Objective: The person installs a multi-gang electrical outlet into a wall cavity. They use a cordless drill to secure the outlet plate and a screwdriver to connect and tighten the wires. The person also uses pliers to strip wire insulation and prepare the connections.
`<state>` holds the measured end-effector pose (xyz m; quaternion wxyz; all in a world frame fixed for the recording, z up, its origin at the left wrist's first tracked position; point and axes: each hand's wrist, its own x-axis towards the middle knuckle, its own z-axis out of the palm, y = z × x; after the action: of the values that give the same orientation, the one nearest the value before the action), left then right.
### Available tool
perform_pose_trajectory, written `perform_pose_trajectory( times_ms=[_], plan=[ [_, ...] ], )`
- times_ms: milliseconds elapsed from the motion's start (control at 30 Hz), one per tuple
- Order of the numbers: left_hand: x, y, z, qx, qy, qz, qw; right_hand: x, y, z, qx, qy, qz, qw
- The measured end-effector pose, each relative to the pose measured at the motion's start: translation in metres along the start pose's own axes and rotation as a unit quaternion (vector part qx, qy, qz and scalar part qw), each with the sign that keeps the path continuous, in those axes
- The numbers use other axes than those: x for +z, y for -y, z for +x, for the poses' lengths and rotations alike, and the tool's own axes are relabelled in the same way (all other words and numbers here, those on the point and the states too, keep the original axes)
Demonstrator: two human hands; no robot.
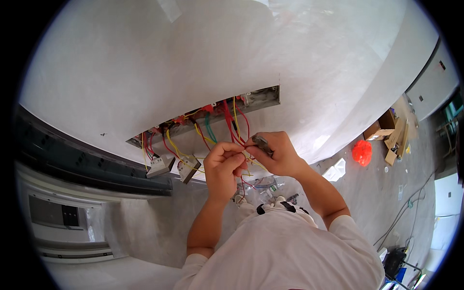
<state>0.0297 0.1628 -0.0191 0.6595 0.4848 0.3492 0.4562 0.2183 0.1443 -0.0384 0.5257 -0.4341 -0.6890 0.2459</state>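
Red wires hang from a long slot cut in the white wall and run down to my hands. My left hand is closed, with thumb and fingers pinching a red wire. Close beside it, nearly touching, my right hand is closed around a dark metal pliers-like tool; the fingers hide part of it. Left of my hands, two pale switch or socket modules dangle on yellow and red wires. A green wire loops from the slot's middle.
Red wall boxes sit inside the slot. Clear plastic scraps lie on the floor by my feet. To the right are an orange-red plastic bag, an open cardboard box and loose cables. A dark recessed frame runs along the left.
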Motion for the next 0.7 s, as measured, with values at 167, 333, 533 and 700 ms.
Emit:
perform_pose_trajectory(
  times_ms=[167, 333, 533, 700],
  plan=[
    [-0.005, -0.002, 0.013, -0.072, -0.012, -0.111, 0.991, 0.025, -0.023, -0.004, -0.135, -0.097, -0.065, 0.984],
    [0.004, -0.003, 0.008, -0.029, -0.029, -0.088, 0.995, 0.018, -0.025, -0.005, -0.189, -0.088, -0.18, 0.961],
    [0.009, 0.011, 0.003, 0.068, -0.016, -0.035, 0.997, 0.011, -0.016, -0.005, -0.233, -0.063, -0.262, 0.935],
    [0.004, 0.015, 0.007, 0.098, 0.021, -0.007, 0.995, 0.021, -0.022, -0.009, -0.135, -0.078, -0.098, 0.983]
  ],
)
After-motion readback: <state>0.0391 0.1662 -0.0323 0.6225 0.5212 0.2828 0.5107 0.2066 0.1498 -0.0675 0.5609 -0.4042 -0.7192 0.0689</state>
